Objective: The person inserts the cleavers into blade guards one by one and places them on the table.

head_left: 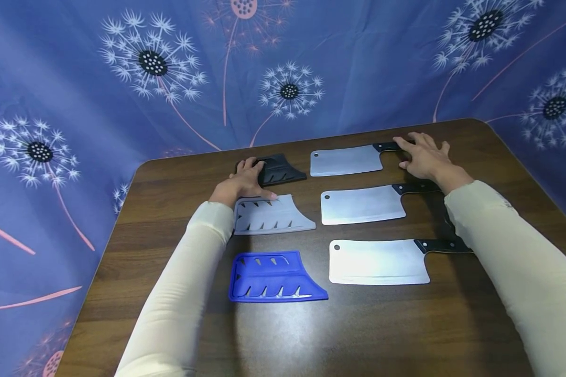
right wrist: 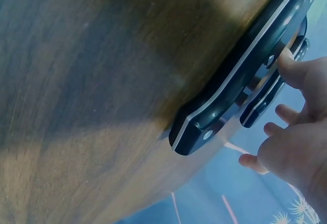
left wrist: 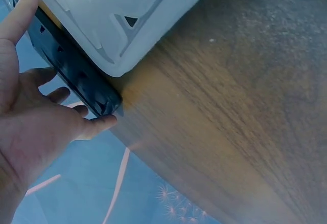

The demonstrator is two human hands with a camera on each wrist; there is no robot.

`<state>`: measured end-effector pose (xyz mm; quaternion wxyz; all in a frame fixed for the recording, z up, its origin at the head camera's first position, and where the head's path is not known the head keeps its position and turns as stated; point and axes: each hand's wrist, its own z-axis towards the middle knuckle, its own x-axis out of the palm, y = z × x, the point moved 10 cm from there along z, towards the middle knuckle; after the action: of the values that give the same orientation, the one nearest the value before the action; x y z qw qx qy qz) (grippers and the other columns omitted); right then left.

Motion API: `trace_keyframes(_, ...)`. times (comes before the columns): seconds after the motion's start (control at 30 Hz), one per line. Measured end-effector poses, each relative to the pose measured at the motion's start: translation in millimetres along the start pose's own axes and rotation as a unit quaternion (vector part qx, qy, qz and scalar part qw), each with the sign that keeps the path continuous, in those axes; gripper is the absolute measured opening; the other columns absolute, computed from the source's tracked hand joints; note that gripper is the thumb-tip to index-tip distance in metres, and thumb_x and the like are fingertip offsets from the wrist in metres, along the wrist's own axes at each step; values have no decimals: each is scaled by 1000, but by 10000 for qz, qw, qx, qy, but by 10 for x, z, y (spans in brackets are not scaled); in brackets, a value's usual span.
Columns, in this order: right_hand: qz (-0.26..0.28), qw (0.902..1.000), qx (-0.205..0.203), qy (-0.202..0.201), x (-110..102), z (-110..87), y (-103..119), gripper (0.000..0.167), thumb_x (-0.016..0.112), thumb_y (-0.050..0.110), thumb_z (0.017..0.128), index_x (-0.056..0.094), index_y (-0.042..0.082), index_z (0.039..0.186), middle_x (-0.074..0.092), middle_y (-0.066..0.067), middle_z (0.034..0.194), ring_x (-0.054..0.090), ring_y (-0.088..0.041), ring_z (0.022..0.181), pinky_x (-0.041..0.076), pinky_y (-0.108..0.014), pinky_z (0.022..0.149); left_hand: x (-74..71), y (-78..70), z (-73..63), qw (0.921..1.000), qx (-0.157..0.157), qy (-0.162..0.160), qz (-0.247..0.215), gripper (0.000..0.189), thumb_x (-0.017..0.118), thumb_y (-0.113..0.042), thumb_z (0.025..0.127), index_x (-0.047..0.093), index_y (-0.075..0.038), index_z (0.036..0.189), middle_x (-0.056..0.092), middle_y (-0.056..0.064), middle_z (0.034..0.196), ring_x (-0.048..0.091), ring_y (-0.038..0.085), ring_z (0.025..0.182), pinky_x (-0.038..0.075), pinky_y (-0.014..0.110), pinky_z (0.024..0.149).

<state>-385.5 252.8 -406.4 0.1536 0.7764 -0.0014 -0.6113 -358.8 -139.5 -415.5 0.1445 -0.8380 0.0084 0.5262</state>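
Note:
My left hand (head_left: 245, 180) is at the left end of a black blade guard (head_left: 281, 170), fingertips touching its edge. In the left wrist view its thumb points out above the fingers, which are apart. Closer in lies a grey-white blade guard (head_left: 273, 214), then a blue one (head_left: 275, 277). My right hand (head_left: 426, 157) hovers with spread fingers at the black handle of the far cleaver (head_left: 346, 161); the head view hides that handle's end. Two more cleavers lie nearer, a middle one (head_left: 362, 206) and a front one (head_left: 379, 263), their handles partly behind my right sleeve.
The wooden table (head_left: 170, 220) has rounded far corners. Behind it hangs a blue dandelion-print cloth (head_left: 358, 68). Blade guards form a column on the left, and the cleavers form another on the right, blades pointing left.

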Motion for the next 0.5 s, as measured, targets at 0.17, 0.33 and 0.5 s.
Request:
trace_keyframes(0.17,60,10000,71,32,38,25,-11,70,49,18,100,7,18,156,-1,-25,156,-7,-46,142,-12,-75,99,36,-14,21,9997,-43,207,156,112,72,-60,76,9,-15,156,-3,13,160,-1,39,145,17,66,108)
trace_keyframes(0.33,91,9999,61,-9,56,46,-19,70,49,13,99,8,18,156,2,-26,155,-4,-49,141,-12,-74,99,58,-1,27,9990,-125,384,206,113,72,-60,75,6,-16,156,-3,14,160,0,38,145,15,66,108)
trace_keyframes(0.5,-9,9999,83,-111,35,75,-30,70,48,9,98,9,18,156,6,-26,154,0,-51,140,-9,-74,101,45,11,27,9988,-164,420,190,111,70,-61,77,6,-17,156,-2,14,160,0,38,146,15,64,109)
